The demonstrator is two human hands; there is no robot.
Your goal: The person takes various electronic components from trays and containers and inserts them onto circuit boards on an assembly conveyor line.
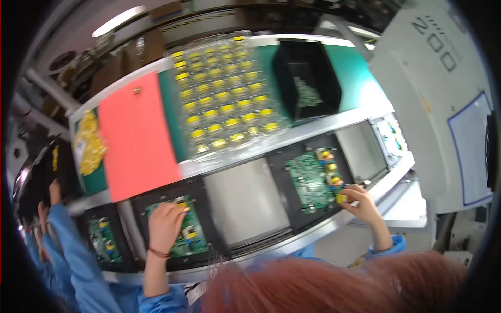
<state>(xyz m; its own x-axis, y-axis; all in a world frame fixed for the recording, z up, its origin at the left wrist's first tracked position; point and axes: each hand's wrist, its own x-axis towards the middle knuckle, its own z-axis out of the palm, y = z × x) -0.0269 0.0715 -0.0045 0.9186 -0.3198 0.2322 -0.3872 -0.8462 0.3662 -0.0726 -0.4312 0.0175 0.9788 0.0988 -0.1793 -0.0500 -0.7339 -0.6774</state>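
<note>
My right hand (361,204) pinches a small yellow component (342,198) at the lower right corner of a green circuit board (309,180). That board lies in a black carrier (296,219) and bears a row of yellow, blue and orange parts along its right side. Over to the left, my left hand (166,225) is closed above a second circuit board (194,237) in another black carrier. A bit of yellow and orange shows at its fingertips; whether it is held or sits on the board is unclear. The hand hides part of that board.
Behind the carriers stand a clear tray of yellow-topped components (224,108), a black bin (330,78) with small parts, and a red sheet (136,141). Yellow pieces (90,143) lie far left. Co-workers' blue sleeves (78,255) reach in near a third board (104,241).
</note>
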